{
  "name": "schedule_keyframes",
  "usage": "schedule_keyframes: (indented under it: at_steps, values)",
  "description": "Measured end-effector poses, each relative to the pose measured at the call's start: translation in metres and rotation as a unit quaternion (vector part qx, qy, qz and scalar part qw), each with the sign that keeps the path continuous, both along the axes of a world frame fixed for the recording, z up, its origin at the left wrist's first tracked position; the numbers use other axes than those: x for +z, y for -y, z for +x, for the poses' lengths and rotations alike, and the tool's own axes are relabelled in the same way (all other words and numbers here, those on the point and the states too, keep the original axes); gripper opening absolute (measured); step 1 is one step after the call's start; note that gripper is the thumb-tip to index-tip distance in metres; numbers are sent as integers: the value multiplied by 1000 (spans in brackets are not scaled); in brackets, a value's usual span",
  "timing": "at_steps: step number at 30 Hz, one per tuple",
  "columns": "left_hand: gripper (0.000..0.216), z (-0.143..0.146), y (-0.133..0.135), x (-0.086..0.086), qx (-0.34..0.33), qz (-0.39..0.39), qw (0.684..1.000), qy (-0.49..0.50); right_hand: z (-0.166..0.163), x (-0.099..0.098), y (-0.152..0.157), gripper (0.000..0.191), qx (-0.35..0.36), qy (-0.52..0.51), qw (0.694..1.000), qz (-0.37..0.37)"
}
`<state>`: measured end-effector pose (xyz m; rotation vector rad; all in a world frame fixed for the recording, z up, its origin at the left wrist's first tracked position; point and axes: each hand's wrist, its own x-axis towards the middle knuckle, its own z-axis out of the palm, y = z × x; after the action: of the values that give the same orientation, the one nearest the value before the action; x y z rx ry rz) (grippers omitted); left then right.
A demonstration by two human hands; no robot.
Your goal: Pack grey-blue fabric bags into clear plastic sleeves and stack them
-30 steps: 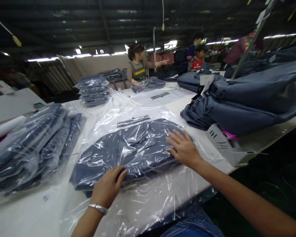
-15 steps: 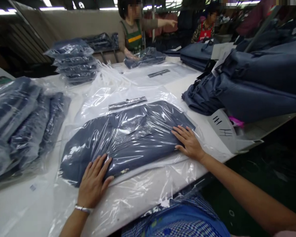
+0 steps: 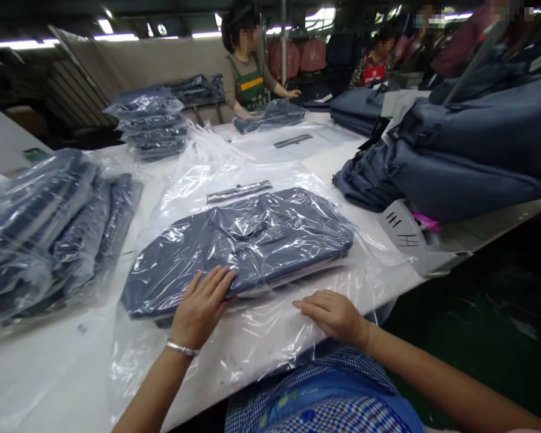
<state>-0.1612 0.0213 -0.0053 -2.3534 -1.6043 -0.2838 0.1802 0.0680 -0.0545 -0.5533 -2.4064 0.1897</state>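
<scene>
**Bagged garment and the two hands at the near table edge**

Your left hand (image 3: 201, 307) lies flat, fingers spread and together pointing away from you, with the fingertips pressing on the near edge of the bagged garment (image 3: 243, 246). It grips nothing; the palm rests on the loose plastic flap (image 3: 261, 343) that trails from the bag toward you. Your right hand (image 3: 333, 314) is also open and flat, palm down on that same flap, just off the garment's near edge and holding nothing.

The garment, dark blue and folded, sits inside its clear bag in the middle of the white table (image 3: 49, 385). Its long axis runs left to right across your view, rising slightly toward the right. It lies directly beyond both hands; the left is the nearer, already touching it, while the right rests beside it on plastic alone.

A dark strip (image 3: 239, 191) lies on the plastic just past the garment's far edge. To the left sits a pile of bagged garments (image 3: 49, 228); to the right, a stack of unbagged blue cloth (image 3: 469, 156). Other people work at the far end.
</scene>
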Motion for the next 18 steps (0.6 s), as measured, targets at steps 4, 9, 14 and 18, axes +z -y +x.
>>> schedule_keyframes:
  at_steps: [4,9,14,18]
  values:
    - [59,22,-15,4,-18,-10,1000,17,-24,-7,8,27,-50,-43,990,-124]
    - [66,35,-20,1,28,-25,999,19,-47,-3,3,25,-83,-22,985,-151]
    - [67,38,-19,-21,67,6,998,18,-55,8,-1,20,-83,46,988,-124]
    - [70,36,-16,-39,47,39,998,27,-28,4,3,24,-88,-12,994,-63]
